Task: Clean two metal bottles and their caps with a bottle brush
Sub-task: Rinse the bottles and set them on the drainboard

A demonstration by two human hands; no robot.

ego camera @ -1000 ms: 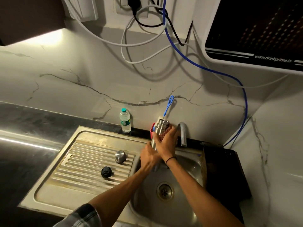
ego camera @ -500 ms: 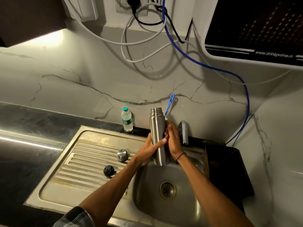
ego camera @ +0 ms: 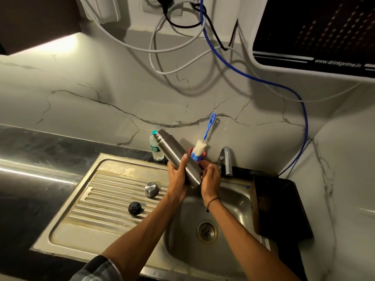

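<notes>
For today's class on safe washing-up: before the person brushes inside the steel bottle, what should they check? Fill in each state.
1. Left hand grips the tilted steel bottle: ok.
2. Bottle mouth uncapped: ok.
3. Blue-handled white bottle brush within reach, standing behind the bottle: ok.
4. Right hand free for the brush: not ok, holds a brown scrubber.
5. Curved metal tap running: cannot tell.
6. Round steel cap and black cap set apart on the drainboard: ok.

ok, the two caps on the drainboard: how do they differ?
The silver cap is smooth, shiny metal; the black cap is dark, with a ridged edge. The silver cap looks larger than the black cap. The silver cap lies nearer the sink basin; the black cap sits closer to the camera and further left. Both rest loose on the drainboard ribs, untouched by either hand.
</notes>
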